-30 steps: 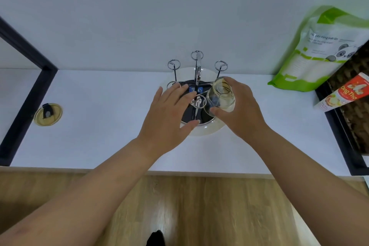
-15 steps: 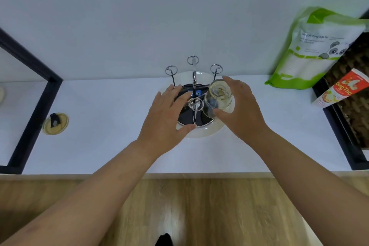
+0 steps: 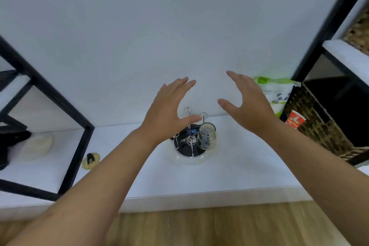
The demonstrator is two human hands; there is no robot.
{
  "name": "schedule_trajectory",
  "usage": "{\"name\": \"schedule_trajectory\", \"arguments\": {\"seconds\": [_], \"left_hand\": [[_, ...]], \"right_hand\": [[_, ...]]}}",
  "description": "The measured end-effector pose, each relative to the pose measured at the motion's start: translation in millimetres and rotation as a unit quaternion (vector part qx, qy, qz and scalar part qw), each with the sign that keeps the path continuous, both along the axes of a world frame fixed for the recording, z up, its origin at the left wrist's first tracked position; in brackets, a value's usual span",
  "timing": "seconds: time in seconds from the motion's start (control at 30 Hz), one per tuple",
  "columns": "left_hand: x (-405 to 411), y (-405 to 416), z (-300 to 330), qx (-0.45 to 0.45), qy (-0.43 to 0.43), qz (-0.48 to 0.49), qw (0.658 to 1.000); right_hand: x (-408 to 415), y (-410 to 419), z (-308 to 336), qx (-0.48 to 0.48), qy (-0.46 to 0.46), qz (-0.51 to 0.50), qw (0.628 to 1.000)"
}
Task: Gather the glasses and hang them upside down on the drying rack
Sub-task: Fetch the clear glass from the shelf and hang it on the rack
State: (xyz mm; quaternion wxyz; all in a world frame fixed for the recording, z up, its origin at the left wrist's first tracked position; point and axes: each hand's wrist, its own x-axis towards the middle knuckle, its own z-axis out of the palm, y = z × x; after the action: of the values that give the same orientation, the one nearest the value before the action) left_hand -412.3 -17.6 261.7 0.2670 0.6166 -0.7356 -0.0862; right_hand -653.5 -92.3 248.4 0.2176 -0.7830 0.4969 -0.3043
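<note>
A clear glass (image 3: 206,136) hangs upside down on a prong at the right side of the round drying rack (image 3: 191,157), which has a white rim, a dark centre and thin metal prongs with ring tops. My left hand (image 3: 168,110) is raised above the rack's left side, fingers spread, holding nothing. My right hand (image 3: 248,104) is lifted up and to the right of the glass, also with its fingers apart and empty. Neither hand touches the glass or the rack.
The rack stands on a white counter (image 3: 239,173) against a white wall. A black frame (image 3: 77,146) stands at the left with a pale object (image 3: 37,147) inside it and a small yellow lid (image 3: 90,161) beside it. A green pouch (image 3: 278,94), a red carton (image 3: 295,120) and a woven basket (image 3: 323,126) sit at the right.
My right hand has let go of the glass, which now hangs on the rack. Both hands have lifted up and away from the rack, and the camera view has tilted upward.
</note>
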Motion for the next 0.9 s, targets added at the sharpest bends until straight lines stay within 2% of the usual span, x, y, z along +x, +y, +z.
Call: {"name": "schedule_trajectory", "arguments": {"seconds": [0.33,0.47,0.67,0.9], "left_hand": [[-54.4,38.0,201.7,-0.049,0.024,-0.028,0.998],[-81.0,57.2,260.3,-0.080,0.028,-0.059,0.995],[-116.1,88.4,298.1,-0.097,-0.008,-0.120,0.988],[-178.6,120.0,301.2,-0.088,0.001,-0.204,0.975]], "right_hand": [[-62.3,67.6,199.0,-0.086,0.035,0.002,0.996],[-91.6,106.3,259.1,-0.124,0.069,-0.020,0.990],[-130.7,174.6,305.1,-0.150,0.125,-0.083,0.977],[-196.5,253.8,311.0,-0.124,0.142,-0.173,0.967]]}}
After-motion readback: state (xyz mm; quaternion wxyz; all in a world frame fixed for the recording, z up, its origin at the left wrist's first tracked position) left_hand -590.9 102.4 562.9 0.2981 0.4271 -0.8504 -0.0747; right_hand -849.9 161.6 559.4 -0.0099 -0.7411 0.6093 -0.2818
